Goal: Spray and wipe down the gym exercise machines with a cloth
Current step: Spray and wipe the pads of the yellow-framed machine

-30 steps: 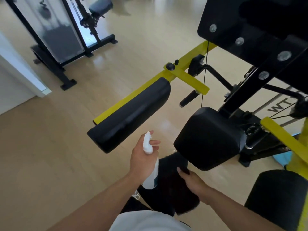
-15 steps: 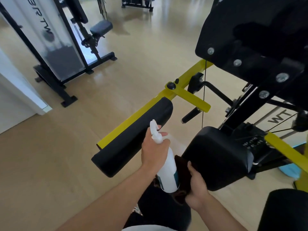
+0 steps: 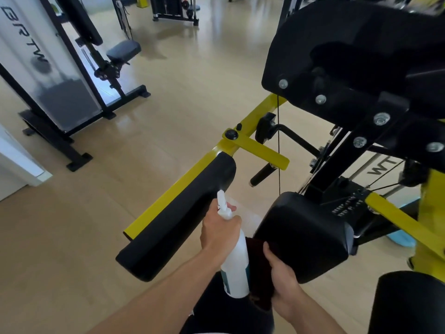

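Pale wood gym flooring runs behind everything. At lower centre my left hand [image 3: 220,231] wraps the white spray bottle [image 3: 234,259] at its neck, nozzle toward the long black arm pad [image 3: 178,222]; it looks light, rigid, best gripped there. My right hand [image 3: 280,273] clutches the dark cloth [image 3: 258,263], soft and limp, against the square black pad [image 3: 303,235].
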Tool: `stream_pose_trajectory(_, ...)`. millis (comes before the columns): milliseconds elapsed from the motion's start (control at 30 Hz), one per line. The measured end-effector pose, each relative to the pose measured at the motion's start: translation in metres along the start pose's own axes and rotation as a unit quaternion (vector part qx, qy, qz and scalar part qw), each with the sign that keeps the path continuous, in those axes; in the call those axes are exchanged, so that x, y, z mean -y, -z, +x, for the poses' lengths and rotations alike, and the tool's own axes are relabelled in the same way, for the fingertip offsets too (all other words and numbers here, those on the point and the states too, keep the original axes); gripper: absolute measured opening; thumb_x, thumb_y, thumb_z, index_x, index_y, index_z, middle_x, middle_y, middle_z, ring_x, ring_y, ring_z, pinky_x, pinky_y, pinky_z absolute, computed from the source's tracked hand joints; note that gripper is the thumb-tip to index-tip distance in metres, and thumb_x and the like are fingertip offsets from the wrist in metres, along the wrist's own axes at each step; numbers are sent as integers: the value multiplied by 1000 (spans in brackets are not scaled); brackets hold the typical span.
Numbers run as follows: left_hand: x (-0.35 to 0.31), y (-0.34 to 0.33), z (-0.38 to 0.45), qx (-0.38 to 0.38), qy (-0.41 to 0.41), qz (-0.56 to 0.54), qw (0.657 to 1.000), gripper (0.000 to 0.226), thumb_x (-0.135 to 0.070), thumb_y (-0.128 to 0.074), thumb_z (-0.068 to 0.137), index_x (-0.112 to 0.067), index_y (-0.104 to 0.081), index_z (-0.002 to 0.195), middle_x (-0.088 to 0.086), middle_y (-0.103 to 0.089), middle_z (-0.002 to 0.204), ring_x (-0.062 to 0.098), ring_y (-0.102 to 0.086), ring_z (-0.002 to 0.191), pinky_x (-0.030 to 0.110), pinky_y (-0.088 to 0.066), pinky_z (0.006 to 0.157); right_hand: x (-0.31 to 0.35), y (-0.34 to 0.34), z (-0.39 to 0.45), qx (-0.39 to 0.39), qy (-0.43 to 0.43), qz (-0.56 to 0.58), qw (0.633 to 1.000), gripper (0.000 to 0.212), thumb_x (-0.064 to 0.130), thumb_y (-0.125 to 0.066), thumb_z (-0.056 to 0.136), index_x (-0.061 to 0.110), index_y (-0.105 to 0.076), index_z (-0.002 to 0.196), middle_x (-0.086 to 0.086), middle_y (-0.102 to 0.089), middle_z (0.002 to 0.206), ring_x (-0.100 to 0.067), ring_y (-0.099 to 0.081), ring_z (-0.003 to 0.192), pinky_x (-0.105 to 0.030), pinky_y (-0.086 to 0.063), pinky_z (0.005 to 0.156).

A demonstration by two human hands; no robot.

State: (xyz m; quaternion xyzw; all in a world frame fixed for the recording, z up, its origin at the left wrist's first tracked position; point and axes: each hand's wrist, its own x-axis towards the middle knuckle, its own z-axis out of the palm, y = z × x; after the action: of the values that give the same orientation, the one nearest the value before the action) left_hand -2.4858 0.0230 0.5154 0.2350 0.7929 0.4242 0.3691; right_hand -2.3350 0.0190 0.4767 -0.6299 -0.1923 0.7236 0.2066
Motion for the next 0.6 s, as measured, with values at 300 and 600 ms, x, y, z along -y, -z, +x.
stream_pose_trajectory(300, 30, -1, -19, -17, 11, 28, 999, 29, -14, -70, 86, -35, -52, 95, -12, -64, 96, 9, -62, 83, 28, -48, 68, 0, 7, -18, -12, -9, -9, 1000, 48, 48, -69, 94, 4, -73, 113, -21, -78, 103, -46, -70, 102, -58, -54, 97)
stream_pose_trajectory(600, 53, 12, -61, -95, 8, -4, 995, 28, -8, -62, 88, -34, -50, 93, -14, -62, 92, 4, -60, 81, 26, -46, 65, -6, 19, -39, 20, 1, 10, 1000, 46, 44, -54, 104, 2, -72, 103, -20, -79, 88, -43, -70, 96, -56, -53, 90)
